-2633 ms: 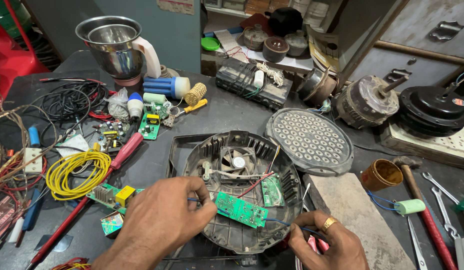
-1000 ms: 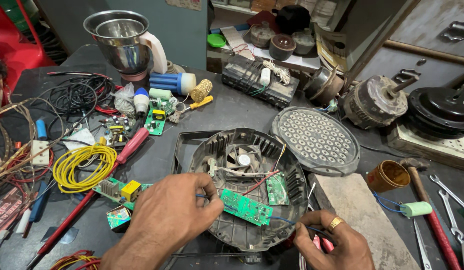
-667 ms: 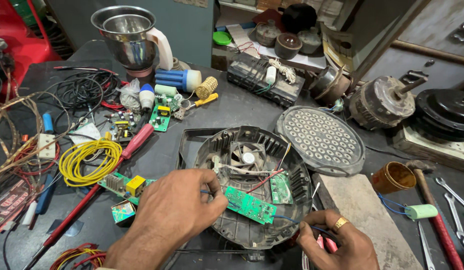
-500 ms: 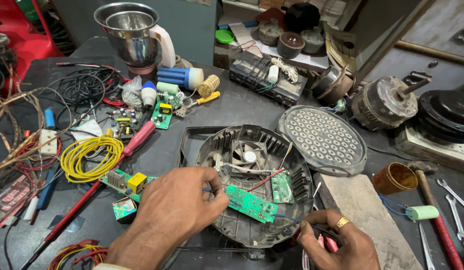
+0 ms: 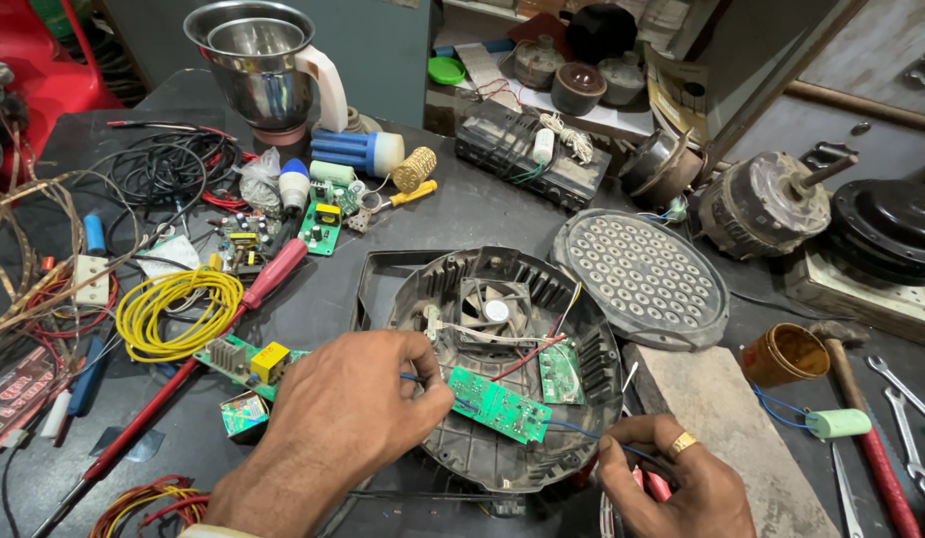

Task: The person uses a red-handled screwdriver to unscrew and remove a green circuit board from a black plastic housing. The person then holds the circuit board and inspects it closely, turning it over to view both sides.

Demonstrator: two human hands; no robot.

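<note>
Unmoved, green circuit board touches left fingers.

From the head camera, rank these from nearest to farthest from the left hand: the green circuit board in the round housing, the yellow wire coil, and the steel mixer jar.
1. Green circuit board, just right of the left hand, at its fingertips.
2. Yellow wire coil, up and to the left on the table.
3. Steel mixer jar, at the far back left.
</note>
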